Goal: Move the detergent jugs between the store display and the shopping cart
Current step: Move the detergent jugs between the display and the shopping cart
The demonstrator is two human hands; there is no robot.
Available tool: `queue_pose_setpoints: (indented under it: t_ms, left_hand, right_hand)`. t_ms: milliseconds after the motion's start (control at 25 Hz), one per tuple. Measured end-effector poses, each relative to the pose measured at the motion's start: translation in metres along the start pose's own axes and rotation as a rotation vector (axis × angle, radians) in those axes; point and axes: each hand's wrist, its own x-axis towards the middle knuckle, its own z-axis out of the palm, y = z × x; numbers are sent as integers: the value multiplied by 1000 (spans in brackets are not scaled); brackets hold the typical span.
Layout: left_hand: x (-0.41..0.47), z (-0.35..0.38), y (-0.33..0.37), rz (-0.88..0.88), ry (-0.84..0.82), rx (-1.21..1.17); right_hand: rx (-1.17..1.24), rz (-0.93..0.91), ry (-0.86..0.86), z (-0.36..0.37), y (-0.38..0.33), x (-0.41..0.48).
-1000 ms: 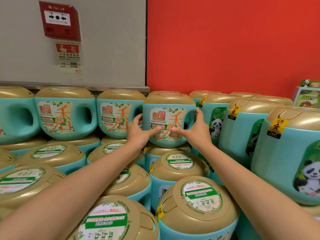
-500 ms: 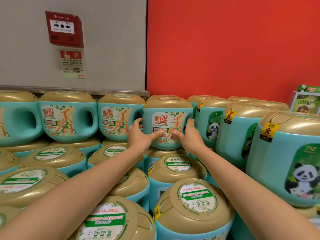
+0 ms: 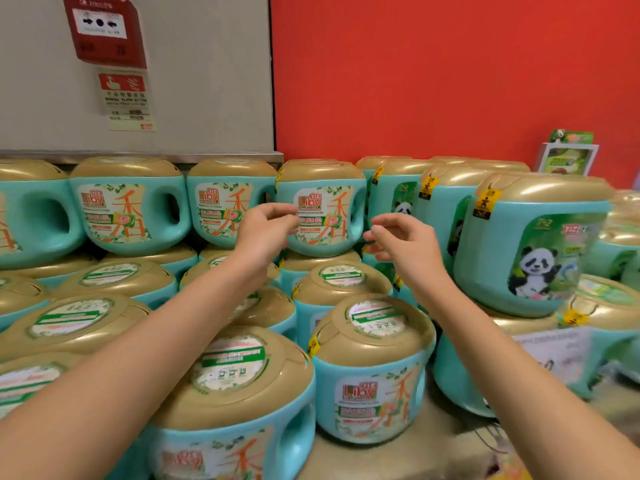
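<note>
A teal detergent jug (image 3: 322, 216) with a gold lid and a Liby label stands in the top row of the stacked display. My left hand (image 3: 263, 233) hovers just in front of its left side, fingers loosely curled, holding nothing. My right hand (image 3: 403, 242) hovers off its right side, also loosely curled and apart from the jug. Several more teal jugs (image 3: 367, 372) are stacked in lower rows toward me. No shopping cart is in view.
Panda-label jugs (image 3: 533, 244) fill the display's right side. Behind the display are a grey wall with a red fire alarm box (image 3: 102, 29) and a red wall (image 3: 450, 71). A small green product box (image 3: 568, 155) stands at the back right.
Both hands have let go of the Liby jug's sides and drawn back toward me, fingers now loosely curled. The jug stays in its row. The camera has shifted slightly.
</note>
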Motion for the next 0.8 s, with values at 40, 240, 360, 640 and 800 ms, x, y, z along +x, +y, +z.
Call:
queue_pose_setpoints:
  t_ms: [40,240,360,640,800]
  left_hand:
    - [-23,-2,7,29,-61,-57]
    - [-148,11,4,148,-421,-183]
    - [-218,35,-22,60,-571,-217]
    - [-386,125,-88,-272,-690,-198]
    - [-486,192,-105,-476,-621,-227]
  right_hand:
    - [62,-18,20,-14,-5,-26]
    - [107,83,191,-99,7,-174]
    - [45,229,278,-154,33,-260]
    - [82,553,562,-292,82,-436]
    - [85,641,610,-385,85,-494]
